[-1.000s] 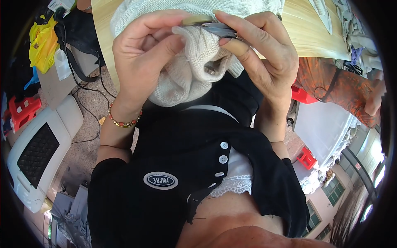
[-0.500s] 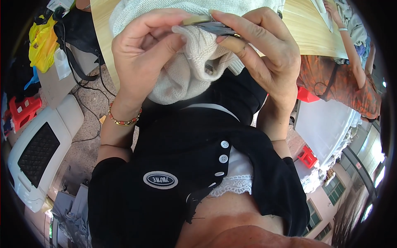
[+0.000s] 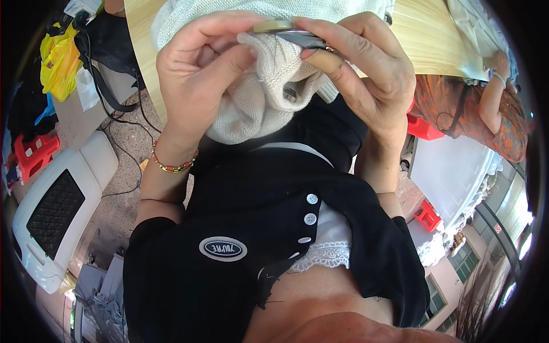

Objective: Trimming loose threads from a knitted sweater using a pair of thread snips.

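Right hand (image 3: 380,68) around a half-hidden metal tool (image 3: 304,39)

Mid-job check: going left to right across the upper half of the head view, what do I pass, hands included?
Yellow bag → black bag → left hand → grey metal tool → right hand → co-worker's orange-patterned clothing.

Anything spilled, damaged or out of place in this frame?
Nothing looks spilled or clearly damaged. The left hand pinches a bunched knit garment; the right hand holds a metal tool. Only the dark cords, straggling loosely over the floor at left, look slightly untidy.
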Available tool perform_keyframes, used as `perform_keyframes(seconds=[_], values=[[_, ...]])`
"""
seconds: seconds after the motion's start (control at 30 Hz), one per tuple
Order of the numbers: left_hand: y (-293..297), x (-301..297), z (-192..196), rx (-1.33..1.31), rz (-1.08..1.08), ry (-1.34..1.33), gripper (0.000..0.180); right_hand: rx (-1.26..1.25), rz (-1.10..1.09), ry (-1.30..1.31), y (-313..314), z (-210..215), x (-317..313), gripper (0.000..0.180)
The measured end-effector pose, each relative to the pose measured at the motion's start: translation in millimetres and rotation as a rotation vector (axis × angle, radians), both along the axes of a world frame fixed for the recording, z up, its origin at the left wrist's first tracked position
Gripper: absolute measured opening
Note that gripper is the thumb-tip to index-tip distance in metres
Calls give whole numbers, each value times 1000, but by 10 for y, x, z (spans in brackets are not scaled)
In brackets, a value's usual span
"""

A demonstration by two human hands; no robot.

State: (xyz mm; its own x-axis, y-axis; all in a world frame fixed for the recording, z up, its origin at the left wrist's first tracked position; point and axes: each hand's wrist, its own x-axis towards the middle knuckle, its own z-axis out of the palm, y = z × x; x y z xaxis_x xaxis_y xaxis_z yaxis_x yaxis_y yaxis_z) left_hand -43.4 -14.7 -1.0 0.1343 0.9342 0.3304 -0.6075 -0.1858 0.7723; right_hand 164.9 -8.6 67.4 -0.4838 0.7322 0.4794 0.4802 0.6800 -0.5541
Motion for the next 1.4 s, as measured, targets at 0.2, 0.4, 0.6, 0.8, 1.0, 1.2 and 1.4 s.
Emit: perform_keyframes(seconds=[0.2, 0.4, 0.6, 0.8, 1.0, 1.2, 1.4], values=[[1, -24, -29, -4, -11, 9, 27, 44, 15, 1, 12, -27, 4, 36], [-4, -36, -45, -16, -10, 34, 27, -31, -17, 8, -3, -18, -24, 35], [-21, -17, -16, -37, 1, 41, 29, -38, -42, 5, -14, -37, -49, 34], [78, -281, 68, 96, 195, 161, 27, -92, -113, 56, -16, -30, -19, 39], [433, -815, 285, 216, 761, 445, 25, -231, 3, 133, -4, -200, 117, 46], [418, -866, 22, 52, 620, 815, 28, -165, -117, 122, 7, -324, 90, 45], [13, -483, 596, 502, 832, 1118, 37, -153, -150, -12, 45, -298, 109, 47]])
